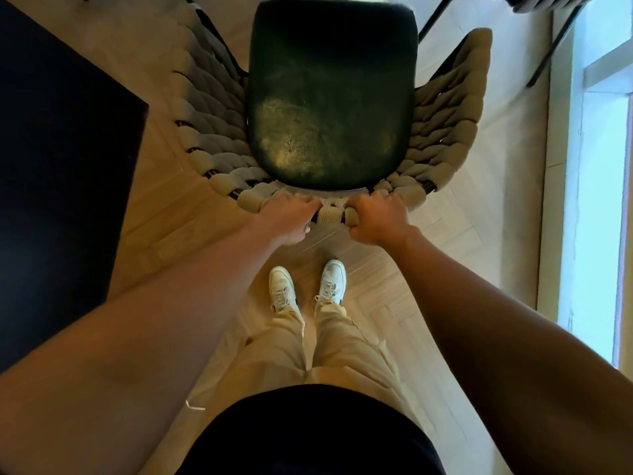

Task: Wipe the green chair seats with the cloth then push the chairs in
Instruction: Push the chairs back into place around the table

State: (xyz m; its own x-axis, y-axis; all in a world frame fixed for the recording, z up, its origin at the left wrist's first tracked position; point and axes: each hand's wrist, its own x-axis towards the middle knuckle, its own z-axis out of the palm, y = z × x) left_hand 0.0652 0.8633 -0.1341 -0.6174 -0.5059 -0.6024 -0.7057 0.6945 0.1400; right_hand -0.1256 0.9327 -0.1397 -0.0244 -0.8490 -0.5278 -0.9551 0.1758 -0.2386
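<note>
A chair with a dark green seat cushion and a woven beige rope backrest stands directly in front of me, seen from above. My left hand grips the top of the backrest at its near middle. My right hand grips the same rim just to the right, fingers curled over the rope. The seat faces away from me. No cloth shows in view.
A black table fills the left side, its corner close to the chair's left wing. Legs of another chair show at the top right. A bright window runs along the right. My feet stand on the wooden floor behind the chair.
</note>
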